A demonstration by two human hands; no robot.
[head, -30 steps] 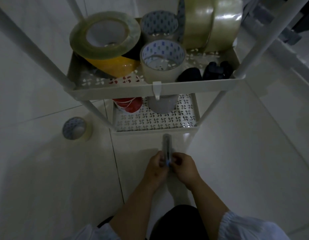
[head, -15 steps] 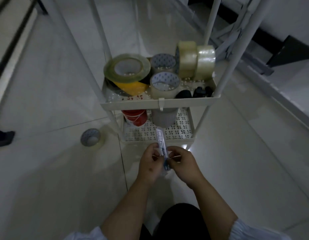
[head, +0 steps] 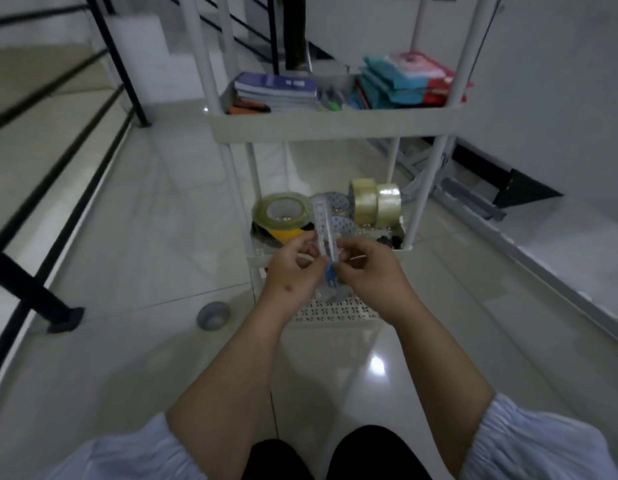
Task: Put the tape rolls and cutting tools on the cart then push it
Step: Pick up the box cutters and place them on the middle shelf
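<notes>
A clear plastic utility knife [head: 324, 230] with a blue slider stands upright between my hands, in front of the white cart [head: 335, 128]. My left hand [head: 293, 271] and my right hand [head: 368, 271] both pinch its lower end. Behind it, the cart's middle shelf holds a large clear tape roll [head: 282, 211] on a yellow-black roll, two upright clear rolls [head: 376, 202], patterned-core rolls [head: 338, 202] and small black items [head: 388, 240]. One more tape roll [head: 213, 315] lies on the floor left of the cart. My hands hide most of the bottom shelf.
The cart's top shelf carries notebooks [head: 276, 90], pens and coloured folders [head: 409, 81]. A black stair railing [head: 51, 140] runs along the left. A white wall with a low ledge [head: 542, 244] lies to the right. Glossy tiled floor surrounds the cart.
The view has tilted up and pulled back, so the cart's top shelf now shows. Both hands have lifted the knife from near the bottom shelf to the middle shelf's height.
</notes>
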